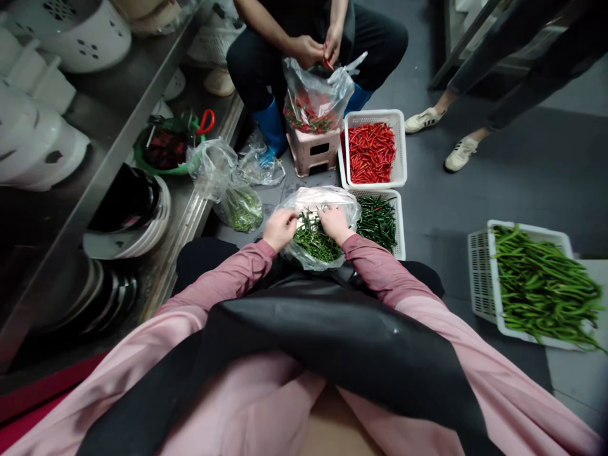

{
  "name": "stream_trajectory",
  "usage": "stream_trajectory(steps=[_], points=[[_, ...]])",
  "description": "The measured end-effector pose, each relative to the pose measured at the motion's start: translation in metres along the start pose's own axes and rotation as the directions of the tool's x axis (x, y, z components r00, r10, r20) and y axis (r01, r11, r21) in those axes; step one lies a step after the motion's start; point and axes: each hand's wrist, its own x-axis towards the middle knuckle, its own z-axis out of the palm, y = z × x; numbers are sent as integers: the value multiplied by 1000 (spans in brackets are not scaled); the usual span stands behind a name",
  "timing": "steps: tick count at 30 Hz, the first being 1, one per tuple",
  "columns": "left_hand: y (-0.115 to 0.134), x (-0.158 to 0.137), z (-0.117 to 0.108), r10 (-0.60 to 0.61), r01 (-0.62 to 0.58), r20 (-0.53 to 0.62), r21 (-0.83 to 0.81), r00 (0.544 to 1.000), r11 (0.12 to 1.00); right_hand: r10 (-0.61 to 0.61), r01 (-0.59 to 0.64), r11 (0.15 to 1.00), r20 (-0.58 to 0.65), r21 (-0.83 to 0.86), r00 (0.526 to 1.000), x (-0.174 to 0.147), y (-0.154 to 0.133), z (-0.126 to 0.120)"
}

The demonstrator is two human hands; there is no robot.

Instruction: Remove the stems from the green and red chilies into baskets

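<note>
Comes to one left hand (280,229) and one right hand (334,223) nearest, plus two co-worker's hands (308,52) beyond. Adds up to three filled white baskets (482,275): one with red chilies (372,152), one with dark green chilies (377,220), one with long green peppers (541,285). Includes three filled plastic bags (308,79), one pink stool (300,155), one pair of red-handled scissors (203,130), one green basin (159,170), two blue boots (270,123) and two pale shoes (462,154). Leaves single chilies uncountable, overlapping too closely.
</note>
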Motion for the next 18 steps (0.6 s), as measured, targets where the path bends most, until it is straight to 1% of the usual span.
stream_trajectory(steps=[1,3,5,7,8,11,12,13,14,15,16,17,18], points=[[8,1,8,20,-22,109,9,994,1000,24,-24,1000,-19,9,1000,-5,0,-3],[21,5,25,-1,-15,259,58,966,998,65,-64,998,-51,28,997,-16,-2,-11],[32,11,39,-33,-10,343,125,939,992,105,-101,993,-65,56,992,-29,-5,-21],[40,16,47,-45,-35,434,175,900,984,134,-128,987,-57,102,989,-40,-8,-27],[43,18,48,-27,-62,444,184,895,981,143,-132,982,-76,132,987,-44,-8,-28],[50,20,42,60,-132,421,145,905,980,159,-97,961,-227,260,961,-52,-5,-28],[52,20,38,101,-160,428,104,898,982,152,-66,946,-256,316,954,-54,-4,-28],[55,19,34,142,-180,453,43,880,983,138,-25,924,-271,381,953,-56,-3,-28],[57,19,29,173,-181,493,-33,852,983,126,16,889,-277,457,953,-59,-4,-27],[60,20,24,193,-156,539,-114,820,981,120,54,838,-281,543,952,-61,-5,-28],[62,21,20,192,-102,576,-185,794,977,127,88,770,-287,632,949,-64,-7,-29],[63,23,17,161,-18,618,-230,770,973,153,115,688,-298,717,942,-67,-9,-30],[63,27,16,107,72,652,-242,751,968,202,138,596,-314,791,928,-70,-11,-32]])
